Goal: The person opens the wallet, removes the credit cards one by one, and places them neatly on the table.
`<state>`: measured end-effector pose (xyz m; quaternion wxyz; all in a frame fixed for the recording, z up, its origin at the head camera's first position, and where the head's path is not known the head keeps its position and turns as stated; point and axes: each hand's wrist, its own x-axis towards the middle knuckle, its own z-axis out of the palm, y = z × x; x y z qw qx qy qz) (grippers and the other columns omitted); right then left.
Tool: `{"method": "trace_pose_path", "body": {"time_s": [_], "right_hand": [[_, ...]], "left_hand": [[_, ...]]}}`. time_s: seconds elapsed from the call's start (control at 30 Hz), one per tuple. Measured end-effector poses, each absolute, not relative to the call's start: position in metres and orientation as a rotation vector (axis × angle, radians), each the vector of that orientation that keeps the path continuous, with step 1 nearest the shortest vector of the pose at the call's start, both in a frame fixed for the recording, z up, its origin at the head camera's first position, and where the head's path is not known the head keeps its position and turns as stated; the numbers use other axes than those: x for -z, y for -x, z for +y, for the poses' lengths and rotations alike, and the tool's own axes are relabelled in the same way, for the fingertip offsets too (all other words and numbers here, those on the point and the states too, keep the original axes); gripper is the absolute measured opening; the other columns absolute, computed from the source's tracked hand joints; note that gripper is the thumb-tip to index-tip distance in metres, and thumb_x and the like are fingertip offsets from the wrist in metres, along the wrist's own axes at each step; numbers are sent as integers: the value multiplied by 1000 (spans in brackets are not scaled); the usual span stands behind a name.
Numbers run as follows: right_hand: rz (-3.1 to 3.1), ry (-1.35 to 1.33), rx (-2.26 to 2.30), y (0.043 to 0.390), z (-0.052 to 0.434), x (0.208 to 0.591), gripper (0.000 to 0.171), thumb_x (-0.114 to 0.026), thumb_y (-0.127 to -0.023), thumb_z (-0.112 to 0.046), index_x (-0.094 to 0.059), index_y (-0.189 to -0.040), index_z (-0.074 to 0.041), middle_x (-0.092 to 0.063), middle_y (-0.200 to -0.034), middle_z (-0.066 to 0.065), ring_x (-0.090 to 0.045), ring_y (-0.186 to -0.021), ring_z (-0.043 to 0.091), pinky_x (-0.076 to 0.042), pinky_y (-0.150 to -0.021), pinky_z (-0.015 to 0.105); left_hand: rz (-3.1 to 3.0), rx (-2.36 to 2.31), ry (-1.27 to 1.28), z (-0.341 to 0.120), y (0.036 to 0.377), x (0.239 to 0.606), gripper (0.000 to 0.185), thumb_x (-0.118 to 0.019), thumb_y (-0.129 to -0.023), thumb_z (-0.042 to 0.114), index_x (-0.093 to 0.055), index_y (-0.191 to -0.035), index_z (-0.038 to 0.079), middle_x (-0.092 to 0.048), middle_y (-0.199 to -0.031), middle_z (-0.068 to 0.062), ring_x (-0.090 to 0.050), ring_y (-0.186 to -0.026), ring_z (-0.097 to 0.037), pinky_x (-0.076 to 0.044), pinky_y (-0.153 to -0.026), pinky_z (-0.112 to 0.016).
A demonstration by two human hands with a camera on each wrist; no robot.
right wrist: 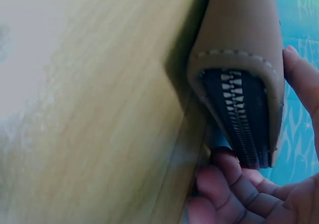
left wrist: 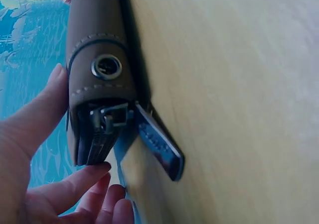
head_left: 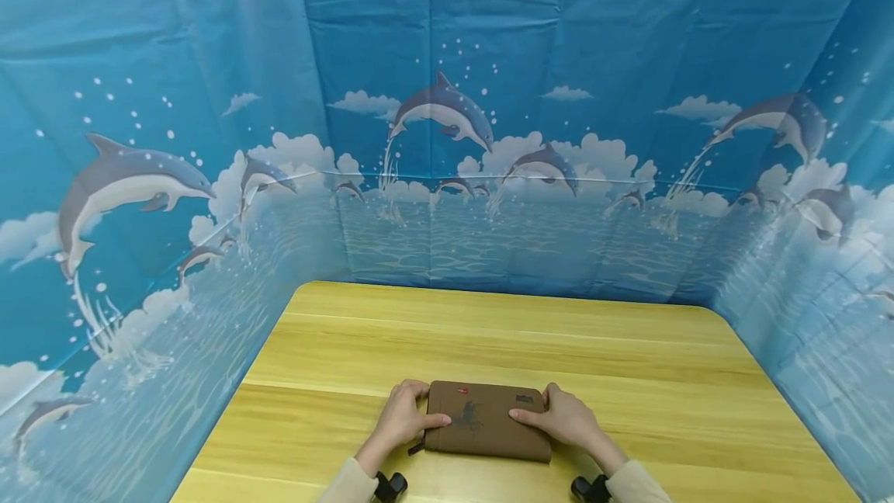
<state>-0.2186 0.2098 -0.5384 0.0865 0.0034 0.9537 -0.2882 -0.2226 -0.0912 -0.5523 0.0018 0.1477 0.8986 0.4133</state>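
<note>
A brown zip wallet (head_left: 489,433) is held by both hands over the near part of the table, a dark figure and a small red tag on its upper face. My left hand (head_left: 403,416) grips its left end, thumb on top and fingers at the side and below. The right hand (head_left: 567,418) grips the other end the same way, thumb on the upper face. In the left wrist view a metal zip pull (left wrist: 160,143) hangs from the end, beside a round metal eyelet (left wrist: 106,66). Closed zip teeth (right wrist: 236,114) run along the end in the right wrist view.
The wooden table (head_left: 489,332) has rounded far corners. A blue curtain (head_left: 447,239) printed with dolphins surrounds it at the back and both sides. Dark wrist straps (head_left: 389,486) sit by light sleeves (head_left: 349,483).
</note>
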Motion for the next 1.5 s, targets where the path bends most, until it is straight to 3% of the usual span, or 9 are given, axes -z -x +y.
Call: {"method": "trace_pose_path", "body": {"time_s": [0.27,0.53,0.73,1.3,1.5], "right_hand": [[2839,0,1049,219,208,538,61,-72,-74,-58,-46,-91,-5,-44,-64,6,-38,-52,16,-28,-49,29],[2748,38,1274,222,208,539,62,-83,-70,-41,-42,-96,-2,-40,-70,7,-35,-57,15,-28,-51,27],[2709,35,1370,225,208,539,62,-85,-69,-35,-42,-100,-2,-42,-72,7,-36,-57,15,-30,-50,27],[2717,10,1422,230,208,542,64,-84,-71,-36,-43,-106,-2,-46,-74,7,-40,-62,18,-32,-55,30],[2720,21,1399,232,208,541,72,-82,-72,-40,-43,-118,0,-48,-79,8,-43,-63,19,-34,-55,32]], "left_hand": [[2771,-1424,-376,-91,225,555,64,-84,-68,35,-61,-115,-2,-56,-117,-16,-53,-105,-35,-43,-88,-50],[2668,-1552,-345,-95,231,553,63,-85,-70,24,-55,-118,-4,-62,-102,-10,-61,-90,-25,-50,-75,-38],[2660,-1580,-331,-96,235,550,62,-84,-72,22,-54,-119,-4,-61,-101,-9,-60,-83,-19,-50,-69,-34],[2728,-1690,-390,-92,241,561,50,-81,-76,22,-55,-114,1,-63,-105,-13,-60,-75,-13,-50,-63,-31],[2755,-1714,-416,-93,240,561,49,-80,-75,24,-56,-113,4,-64,-106,-13,-60,-72,-12,-50,-63,-30]]}}
